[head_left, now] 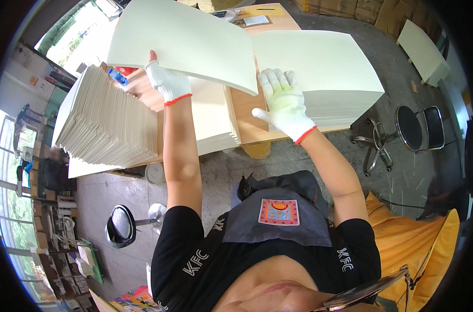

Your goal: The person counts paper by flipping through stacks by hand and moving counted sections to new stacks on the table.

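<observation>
Currently raised: a large off-white sheet (184, 41), curved, above the wooden table (245, 118); whether it is one layer or several, I cannot tell.
Left hand: gloved in white (167, 85), gripping the sheet's near edge – the bare thumb tip lies on top, the fingers hidden beneath.
Right hand: gloved in white (284, 99), palm down, fingers extended and thumb out wide, pinching nothing; it is at the near left corner of the right-hand stack (319, 62), though contact is unclear.
Stacks: a squared pile to the right, a lower pile (211, 117) in the middle, and a fanned, uneven pile (106, 122) to the left.
Beside the fanned pile: a blue bottle (118, 77).
Risks: with only one hand gripping, the sheet could sag, crease or slip; its loose corner might catch the right-hand stack – and a low swing could knock the bottle or push the fanned edges askew.
</observation>
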The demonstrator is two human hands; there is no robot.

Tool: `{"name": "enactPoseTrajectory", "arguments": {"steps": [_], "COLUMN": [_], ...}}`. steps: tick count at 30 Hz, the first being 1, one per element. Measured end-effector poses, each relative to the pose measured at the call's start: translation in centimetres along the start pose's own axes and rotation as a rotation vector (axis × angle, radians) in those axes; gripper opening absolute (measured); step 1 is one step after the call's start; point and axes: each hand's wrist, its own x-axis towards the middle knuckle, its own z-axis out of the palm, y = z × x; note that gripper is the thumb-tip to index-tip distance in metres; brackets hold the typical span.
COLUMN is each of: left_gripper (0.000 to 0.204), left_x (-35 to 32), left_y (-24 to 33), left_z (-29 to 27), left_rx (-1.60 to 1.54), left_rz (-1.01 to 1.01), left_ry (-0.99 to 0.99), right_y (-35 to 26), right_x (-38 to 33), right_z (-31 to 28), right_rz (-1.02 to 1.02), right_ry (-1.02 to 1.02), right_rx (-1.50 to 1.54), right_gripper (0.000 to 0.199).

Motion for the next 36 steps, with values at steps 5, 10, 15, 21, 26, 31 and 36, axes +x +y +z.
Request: {"name": "enactPoseTrajectory", "arguments": {"steps": [5,10,15,21,26,31,36], "left_gripper": [0.055,0.050,0.079,0.078,0.067,0.066,0.066], "left_x": [-1.1,-4.0,-2.3,4.9,4.7,-0.2,-3.3], "left_y": [2.8,3.7,8.1,11.0,6.7,5.4,10.2], "left_z": [0.3,1.0,-4.0,-19.7,-28.4,-30.6,-26.4], "left_rx": [-0.030,-0.073,0.598,1.191,1.071,1.827,1.995], "left_rz": [-0.046,0.042,0.228,-0.063,-0.148,-0.418,-0.493], "left_ry": [0.083,0.160,-0.532,-0.303,-0.355,-0.527,-0.665], "right_y": [-0.7,-7.6,-9.6,-10.6,-11.0,-10.9,-12.2], "right_x": [0.9,6.0,8.1,10.5,12.1,9.9,7.3], "right_z": [-0.4,-2.9,-0.3,3.3,11.3,10.5,6.1], "right_rz": [0.031,-0.147,0.101,0.315,0.493,0.375,0.131], "right_ry": [0.121,0.416,0.438,0.148,-0.151,-0.502,-0.693], "right_rx": [0.228,0.426,1.084,2.036,1.700,0.429,0.374], "right_gripper": [0.094,0.068,0.056,0.060,0.079,0.093,0.090]}}
